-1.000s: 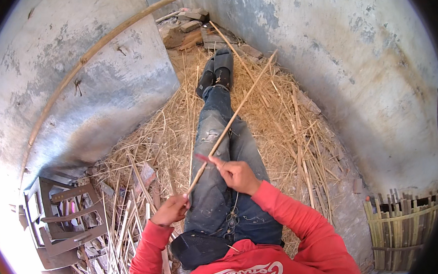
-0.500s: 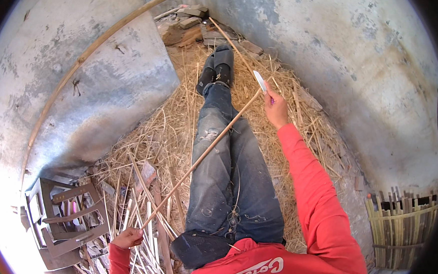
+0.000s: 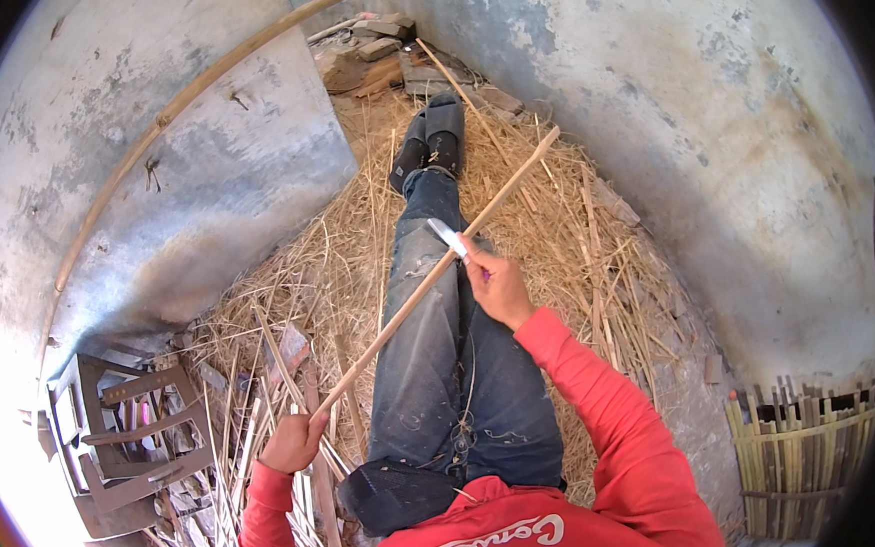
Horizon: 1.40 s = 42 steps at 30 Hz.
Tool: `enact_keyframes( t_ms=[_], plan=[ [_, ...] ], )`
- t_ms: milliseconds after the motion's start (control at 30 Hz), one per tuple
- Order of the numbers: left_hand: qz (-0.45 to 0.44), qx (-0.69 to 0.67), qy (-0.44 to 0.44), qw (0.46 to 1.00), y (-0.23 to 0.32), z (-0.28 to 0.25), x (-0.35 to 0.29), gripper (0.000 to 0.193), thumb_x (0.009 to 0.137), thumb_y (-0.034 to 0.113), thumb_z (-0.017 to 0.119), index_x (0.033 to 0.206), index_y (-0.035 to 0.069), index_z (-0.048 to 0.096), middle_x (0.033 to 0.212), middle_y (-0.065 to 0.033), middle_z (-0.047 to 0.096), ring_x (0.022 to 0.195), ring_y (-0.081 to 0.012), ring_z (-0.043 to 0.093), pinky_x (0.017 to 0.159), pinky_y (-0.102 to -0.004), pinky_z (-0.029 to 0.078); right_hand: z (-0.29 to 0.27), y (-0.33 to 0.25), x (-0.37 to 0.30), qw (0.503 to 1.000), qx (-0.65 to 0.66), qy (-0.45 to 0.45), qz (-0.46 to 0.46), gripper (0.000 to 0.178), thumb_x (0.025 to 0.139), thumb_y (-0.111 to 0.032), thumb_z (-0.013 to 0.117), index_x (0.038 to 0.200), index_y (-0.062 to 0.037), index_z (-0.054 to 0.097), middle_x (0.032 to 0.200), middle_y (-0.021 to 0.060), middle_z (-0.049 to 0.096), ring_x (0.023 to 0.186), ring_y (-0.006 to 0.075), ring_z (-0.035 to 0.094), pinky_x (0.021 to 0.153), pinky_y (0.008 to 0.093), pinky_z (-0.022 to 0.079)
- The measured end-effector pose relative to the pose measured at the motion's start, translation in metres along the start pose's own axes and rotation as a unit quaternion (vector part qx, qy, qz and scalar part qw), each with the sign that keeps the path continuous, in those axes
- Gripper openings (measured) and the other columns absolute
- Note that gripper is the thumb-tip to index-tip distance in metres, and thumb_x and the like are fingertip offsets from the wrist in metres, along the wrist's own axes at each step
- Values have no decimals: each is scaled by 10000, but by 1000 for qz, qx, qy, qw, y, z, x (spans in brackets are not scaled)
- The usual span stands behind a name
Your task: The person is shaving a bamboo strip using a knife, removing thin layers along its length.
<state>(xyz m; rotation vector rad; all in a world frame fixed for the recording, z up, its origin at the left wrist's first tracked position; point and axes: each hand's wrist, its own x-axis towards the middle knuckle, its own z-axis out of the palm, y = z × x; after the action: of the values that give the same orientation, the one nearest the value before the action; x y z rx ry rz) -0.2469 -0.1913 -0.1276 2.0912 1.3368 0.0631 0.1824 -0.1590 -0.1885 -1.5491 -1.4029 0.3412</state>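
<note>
A long, pale bamboo stick (image 3: 391, 328) runs slantwise across my outstretched legs (image 3: 428, 364). My left hand (image 3: 294, 443) is closed around its lower end, beside my left thigh. In my right hand (image 3: 500, 288) is a knife (image 3: 445, 235) with a whitish blade, pointing up and to the left. The blade lies against the stick about midway along, above my knees. Beyond the knife, the stick's far end sticks out freely over the shavings. Most of the knife's handle is hidden in my fingers.
Straw-like shavings (image 3: 545, 227) cover the floor around my legs. A dark wooden frame (image 3: 152, 431) stands at the left beside several loose strips (image 3: 270, 484). A woven slat basket (image 3: 804, 452) is at the lower right. Walls (image 3: 670, 139) close in on both sides; broken bricks (image 3: 379, 48) lie beyond my feet.
My right hand with the knife has come down and left along the stick toward me. My left hand has moved slightly up and right, and more of the stick now extends past the knife.
</note>
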Motion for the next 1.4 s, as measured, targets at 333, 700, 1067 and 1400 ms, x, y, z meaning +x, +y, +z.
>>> enact_keyframes(
  t_ms=[333, 700, 1067, 1400],
  plan=[
    [-1, -21, 63, 998, 69, 51, 75, 615, 1061, 422, 550, 718, -75, 667, 721, -340, 617, 711, -526, 631, 648, -573, 478, 29, -50, -59, 988, 64, -139, 28, 415, 987, -61, 594, 1400, -41, 626, 1182, 255, 694, 1030, 384, 716, 781, 350, 597],
    [13, -94, 30, 995, 61, 46, 59, 601, 1078, 396, 536, 725, -79, 632, 681, -324, 590, 697, -522, 610, 640, -573, 445, 27, -55, -57, 980, 140, -137, -35, 407, 985, -87, 595, 1388, -57, 641, 1049, 270, 694, 743, 384, 724, 634, 385, 557],
    [156, 13, 165, 974, 42, 76, 52, 502, 1060, 344, 589, 751, -49, 636, 667, -292, 572, 668, -510, 591, 613, -570, 436, 16, -84, -52, 937, 127, -326, 25, 393, 1008, -93, 584, 1395, -95, 652, 1094, 229, 742, 790, 195, 751, 734, 317, 564],
    [-6, -108, 25, 994, -9, 29, -23, 444, 1072, 331, 541, 834, -28, 650, 666, -224, 599, 611, -412, 611, 599, -483, 470, -27, 18, 29, 998, -54, 34, 28, 388, 1007, -115, 616, 1389, -160, 670, 854, 214, 729, 626, 157, 633, 611, 324, 512]
  ],
)
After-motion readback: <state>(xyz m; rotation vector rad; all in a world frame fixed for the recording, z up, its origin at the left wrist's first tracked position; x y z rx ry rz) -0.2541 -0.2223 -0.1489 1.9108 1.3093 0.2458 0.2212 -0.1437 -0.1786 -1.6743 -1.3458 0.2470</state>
